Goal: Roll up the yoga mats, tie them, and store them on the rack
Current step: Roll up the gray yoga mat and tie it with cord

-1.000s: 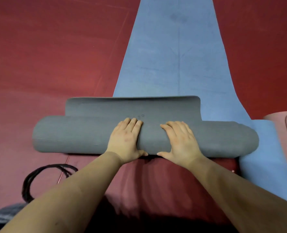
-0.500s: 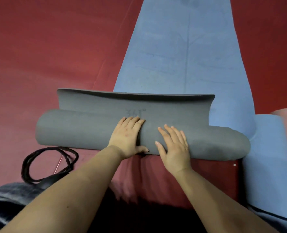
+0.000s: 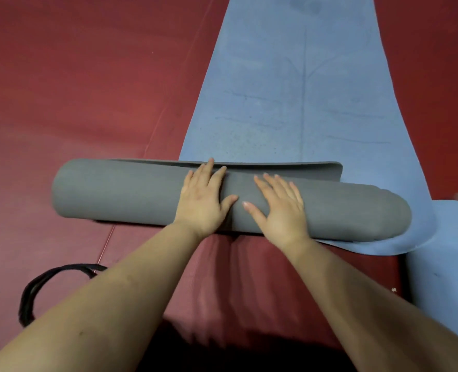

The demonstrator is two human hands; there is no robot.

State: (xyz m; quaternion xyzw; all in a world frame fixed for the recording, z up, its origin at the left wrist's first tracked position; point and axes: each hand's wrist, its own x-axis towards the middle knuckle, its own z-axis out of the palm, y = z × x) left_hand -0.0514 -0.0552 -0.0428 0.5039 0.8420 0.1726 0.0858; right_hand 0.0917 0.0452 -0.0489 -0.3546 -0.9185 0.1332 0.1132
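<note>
A thick grey foam yoga mat (image 3: 131, 194), almost wholly rolled, lies crosswise on the dark red padded floor (image 3: 74, 89) in front of the kneeling person. Only a narrow strip of its loose end (image 3: 289, 169) is still flat, showing along the far side of the roll. The roll's left end rests on bare red floor; its right end overlaps a long blue yoga mat (image 3: 303, 89) that lies unrolled and runs away from the person toward the far edge of the view.

Both hands rest palm-down on top of the roll near its middle, close together but not touching. The left hand (image 3: 205, 197) has straight fingers reaching over to the roll's far edge, thumb spread to the right. The right hand (image 3: 281, 208) lies flat with fingers fanned, thumb pointing toward the left hand. Neither grip closes round anything; each is flat and apart, pressing on the mat.

A second blue surface (image 3: 442, 259) lies at the right edge, touching the near corner of the blue mat. A black looped strap (image 3: 34, 288) lies on the floor to the near left, well apart from the roll. Wide bare red floor stretches left of the roll and beyond it.
</note>
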